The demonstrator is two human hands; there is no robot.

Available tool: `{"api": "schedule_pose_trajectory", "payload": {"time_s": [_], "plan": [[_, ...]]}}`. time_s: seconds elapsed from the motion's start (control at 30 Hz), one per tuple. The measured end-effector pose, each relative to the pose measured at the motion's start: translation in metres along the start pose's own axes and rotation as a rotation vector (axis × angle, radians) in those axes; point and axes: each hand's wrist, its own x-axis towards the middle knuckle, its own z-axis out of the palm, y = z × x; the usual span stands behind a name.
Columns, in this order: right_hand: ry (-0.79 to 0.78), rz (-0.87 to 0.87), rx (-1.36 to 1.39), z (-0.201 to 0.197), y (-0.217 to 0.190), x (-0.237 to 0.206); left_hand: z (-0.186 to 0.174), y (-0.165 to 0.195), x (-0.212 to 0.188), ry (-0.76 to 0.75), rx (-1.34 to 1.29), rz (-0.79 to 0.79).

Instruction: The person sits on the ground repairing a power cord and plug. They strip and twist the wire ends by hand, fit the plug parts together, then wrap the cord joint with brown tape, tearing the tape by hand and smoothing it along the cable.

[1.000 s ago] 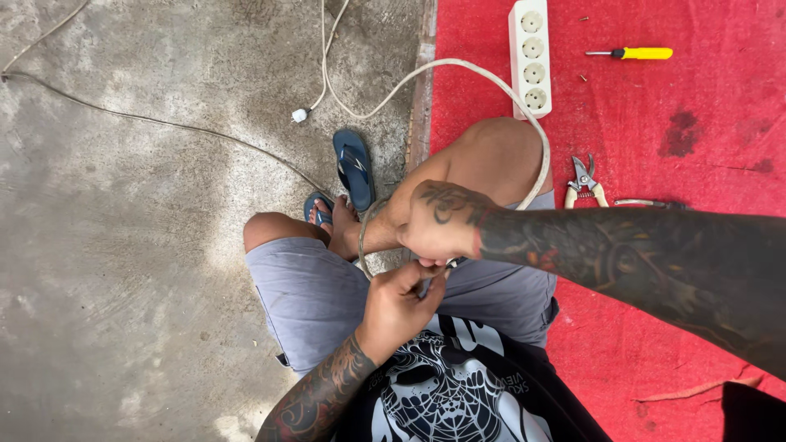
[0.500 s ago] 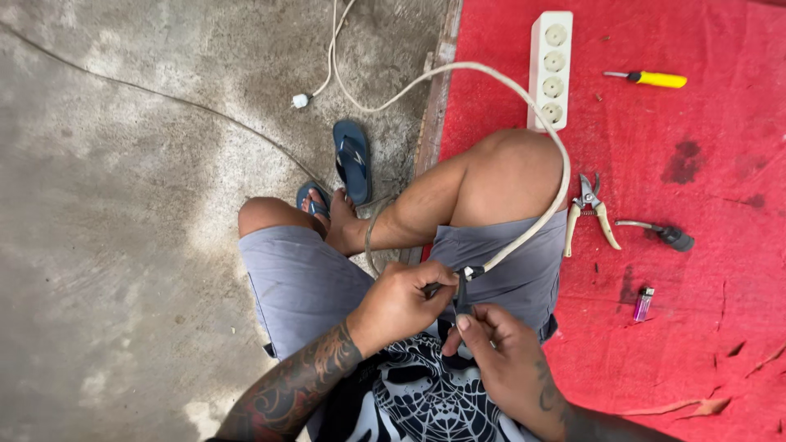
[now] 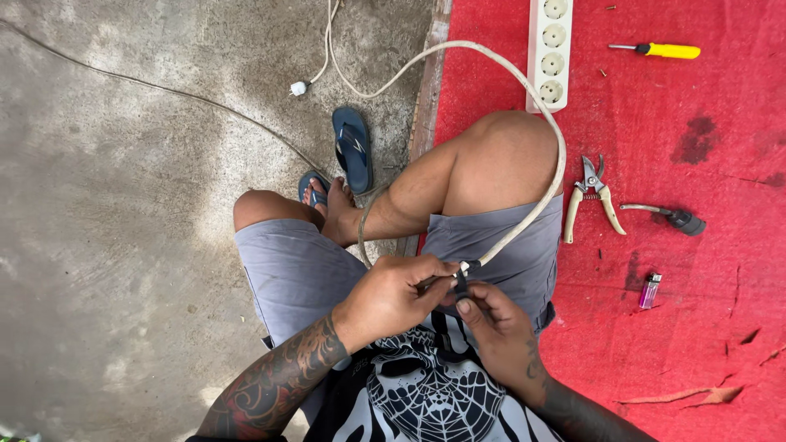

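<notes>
Two hands meet over the lap in the head view: the left hand [image 3: 391,296] pinches the cable [image 3: 524,225] near its cut end, and the right hand [image 3: 497,327] closes thumb and fingers on a dark strip [image 3: 463,284] at that end. A second ago the right arm reached across from above; now it works from below, so the end is being handled closely. No containers show, only pliers [image 3: 591,196] on the red mat [image 3: 720,164].
</notes>
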Motion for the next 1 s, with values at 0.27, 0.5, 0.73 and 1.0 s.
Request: {"api": "schedule_pose_trajectory", "payload": {"time_s": [0.27,0.5,0.73,1.0], "plan": [[-0.063,0.11,-0.014,-0.015,0.01,-0.019,-0.003,0.007,-0.001,0.019,0.014,0.088],[-0.029,-0.144,0.219,0.0,0.034,0.027,0.008,0.001,-0.008,0.099,0.049,0.149],[-0.056,-0.242,0.233,0.019,-0.002,0.047,0.006,-0.012,-0.008,0.099,-0.378,-0.421],[-0.044,-0.263,0.203,0.019,0.022,0.064,0.002,-0.023,-0.007,0.125,-0.433,-0.494]]}}
